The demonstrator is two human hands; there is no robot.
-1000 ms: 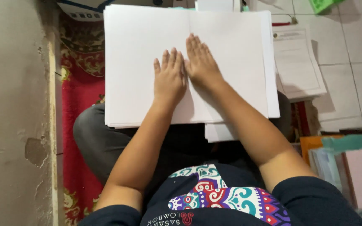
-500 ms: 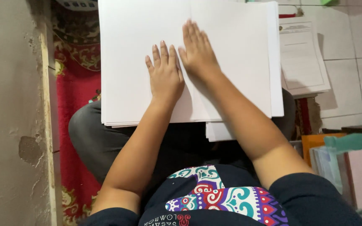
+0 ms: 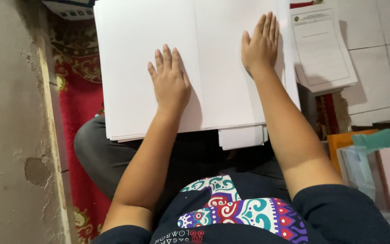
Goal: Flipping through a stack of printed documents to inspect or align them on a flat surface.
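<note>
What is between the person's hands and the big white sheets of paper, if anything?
Nothing visible is. The left hand lies flat, palm down, on the top sheet of the white paper stack, near its centre fold. The right hand lies flat on the same sheet close to its right edge. Both touch the paper directly.

paper stack (image 3: 231, 68) — top cut off, palms hidden

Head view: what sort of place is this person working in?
Probably a home floor used for paperwork, not an office desk. The person sits on a red patterned rug beside a chipped wall, with floor tiles to the right. Both hands press on a white paper stack.
</note>
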